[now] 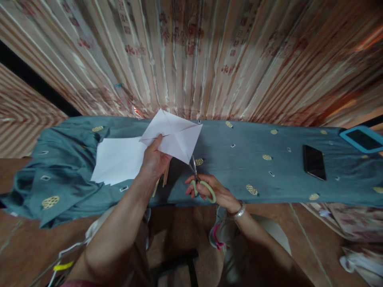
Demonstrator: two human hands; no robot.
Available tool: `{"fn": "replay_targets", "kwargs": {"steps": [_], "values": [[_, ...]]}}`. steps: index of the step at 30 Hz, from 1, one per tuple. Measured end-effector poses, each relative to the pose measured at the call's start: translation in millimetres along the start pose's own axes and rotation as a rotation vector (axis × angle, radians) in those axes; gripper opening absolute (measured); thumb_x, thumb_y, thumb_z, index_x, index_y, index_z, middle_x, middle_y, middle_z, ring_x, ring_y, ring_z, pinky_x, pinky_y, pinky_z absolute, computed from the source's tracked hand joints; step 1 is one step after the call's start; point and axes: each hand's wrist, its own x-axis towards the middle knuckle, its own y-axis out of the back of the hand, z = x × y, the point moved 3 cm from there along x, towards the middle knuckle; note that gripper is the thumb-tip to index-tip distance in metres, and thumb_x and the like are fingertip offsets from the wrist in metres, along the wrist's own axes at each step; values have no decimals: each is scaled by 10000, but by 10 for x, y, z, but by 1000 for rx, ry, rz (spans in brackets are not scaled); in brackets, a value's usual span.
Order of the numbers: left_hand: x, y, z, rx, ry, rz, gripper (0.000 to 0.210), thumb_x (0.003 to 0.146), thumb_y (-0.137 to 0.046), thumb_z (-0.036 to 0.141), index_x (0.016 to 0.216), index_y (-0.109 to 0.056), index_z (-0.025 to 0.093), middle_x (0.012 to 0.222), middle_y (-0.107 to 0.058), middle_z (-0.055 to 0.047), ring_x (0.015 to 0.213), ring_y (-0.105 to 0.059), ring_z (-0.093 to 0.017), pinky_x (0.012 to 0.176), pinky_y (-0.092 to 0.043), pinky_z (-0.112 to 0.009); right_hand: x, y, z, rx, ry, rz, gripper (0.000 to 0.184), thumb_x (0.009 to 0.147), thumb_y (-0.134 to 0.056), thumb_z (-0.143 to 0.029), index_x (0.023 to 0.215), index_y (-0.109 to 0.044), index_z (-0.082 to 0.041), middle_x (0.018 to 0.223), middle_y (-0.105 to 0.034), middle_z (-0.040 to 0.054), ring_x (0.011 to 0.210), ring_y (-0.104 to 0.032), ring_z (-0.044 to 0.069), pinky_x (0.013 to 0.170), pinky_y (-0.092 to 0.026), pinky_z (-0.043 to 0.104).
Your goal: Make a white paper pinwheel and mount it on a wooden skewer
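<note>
A white square of paper [179, 139] with crossing diagonal creases is pinched at its left side by my left hand [156, 159], thumb on top. A dark line by the thumb looks like a slit or a fold; I cannot tell which. My right hand [209, 189] grips a pair of scissors [206, 187] by their pale green handles. The blades are at the paper's lower corner, pointing up toward it. Under my left forearm and the paper, a stack of white sheets [116, 161] lies on the cloth. Thin wooden sticks [165, 176] show just below my left hand.
A teal cloth with a pineapple pattern [251, 159] covers the narrow table. Toward its right end lie a black phone [314, 162] and a blue-framed tablet [363, 138]. A pleated curtain [185, 59] hangs right behind the table.
</note>
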Motion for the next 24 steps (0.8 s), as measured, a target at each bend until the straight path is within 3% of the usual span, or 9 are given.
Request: {"fn": "replay_targets", "kwargs": {"steps": [14,24], "values": [[-60,-30,-94,4,13,2,205,880,-527,100,1031,-663,127,939,-760,-64,947,-712,-183,952,-539,-346,91,-23,17,-52,3,38,530,784,-626,-648,946,-641,-144,741,-713,47,567,-597,106,512,-409,206],[-91,-43,-92,3,39,-18,252,886,-514,103,1096,-650,132,977,-757,-73,1003,-701,-202,978,-531,-380,71,-28,-9,-14,-22,48,515,762,-651,-644,933,-640,-158,742,-700,35,583,-601,107,527,-421,209]]}}
